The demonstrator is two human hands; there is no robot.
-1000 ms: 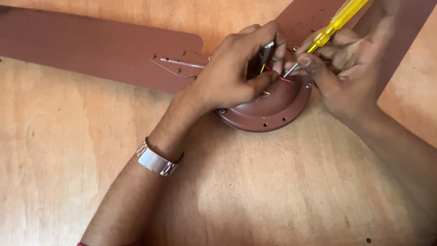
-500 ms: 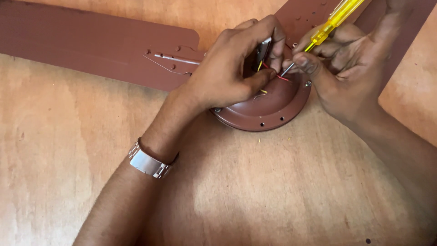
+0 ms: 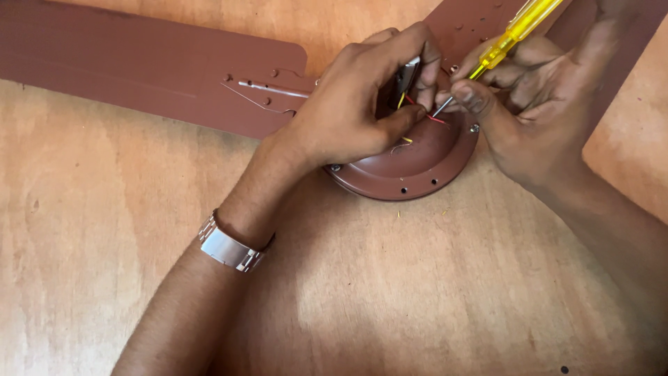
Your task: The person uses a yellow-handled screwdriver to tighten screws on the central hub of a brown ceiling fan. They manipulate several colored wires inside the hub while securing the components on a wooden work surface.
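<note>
Since a second ago the left hand (image 3: 348, 115) has slid slightly toward the frame's left, fingers pinching a small part with wires (image 3: 410, 104) at the brown fan hub (image 3: 417, 163), upper centre. Right hand (image 3: 529, 118) grips a yellow screwdriver (image 3: 511, 31), tip at the wires; a blade (image 3: 153, 66) lies on the wooden surface (image 3: 417, 292).

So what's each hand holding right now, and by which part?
The right hand holds the yellow screwdriver by its lower handle. The left hand pinches a small metal part on the fan hub between thumb and fingers.
</note>
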